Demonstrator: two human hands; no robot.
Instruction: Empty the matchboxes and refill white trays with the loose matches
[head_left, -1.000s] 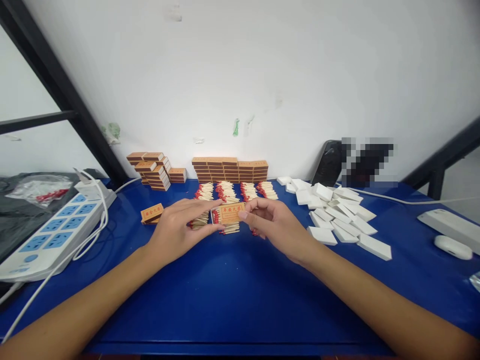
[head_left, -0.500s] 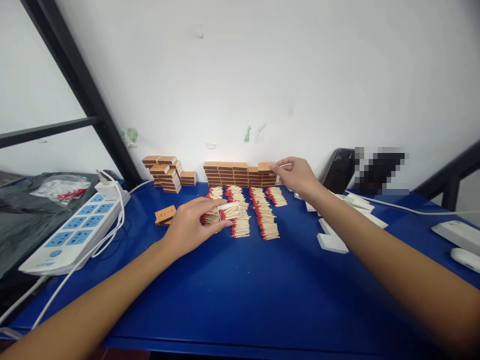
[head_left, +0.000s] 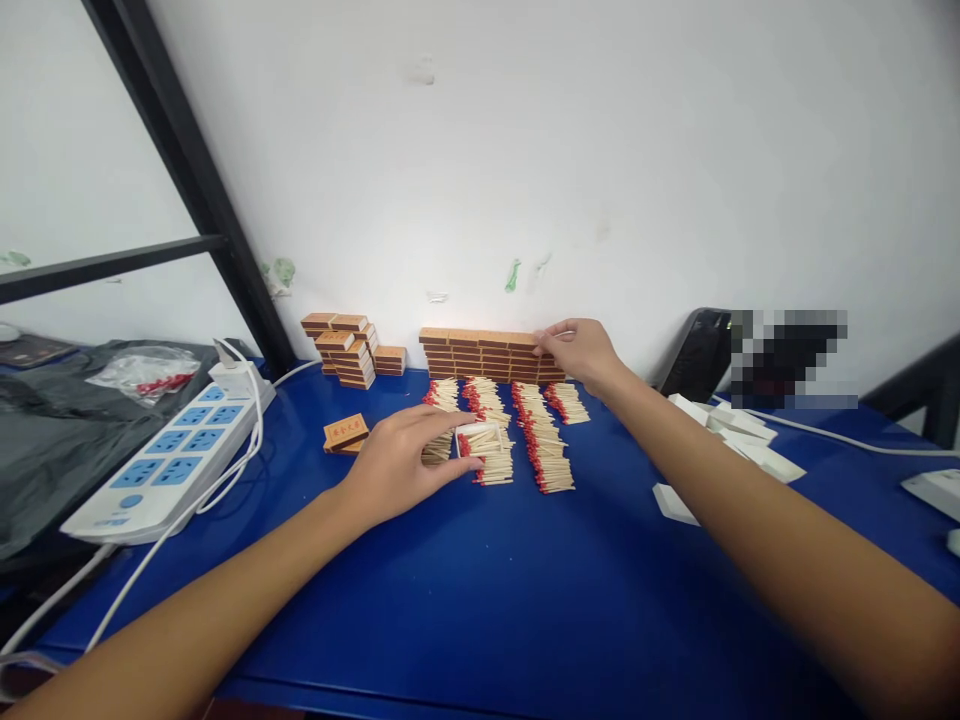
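My left hand [head_left: 405, 458] grips a small white matchbox tray [head_left: 480, 432] between thumb and fingers, with red-tipped matches in it. The tray is over rows of loose matches [head_left: 541, 445], partly covering them. At the back, my right hand [head_left: 581, 352] has its fingers closed at the right end of the top row of a matchbox stack [head_left: 472, 358], on a matchbox [head_left: 517, 341] that lies in line with the others. The fingertips hide part of that end. To the left of my left hand, orange matchboxes [head_left: 346, 431] lie on the blue table [head_left: 450, 600].
A second pile of matchboxes [head_left: 352, 350] stands back left. A white power strip [head_left: 176, 445] with cables lies at the left, beside a dark plastic bag [head_left: 60, 440]. White paper trays [head_left: 750, 440] lie under and beyond my right forearm. A black phone-like object [head_left: 694, 350] leans against the wall.
The matchbox in my right hand has moved left and down into line with the stack's top row. My left hand still holds the tray of matches. The view has shifted slightly.
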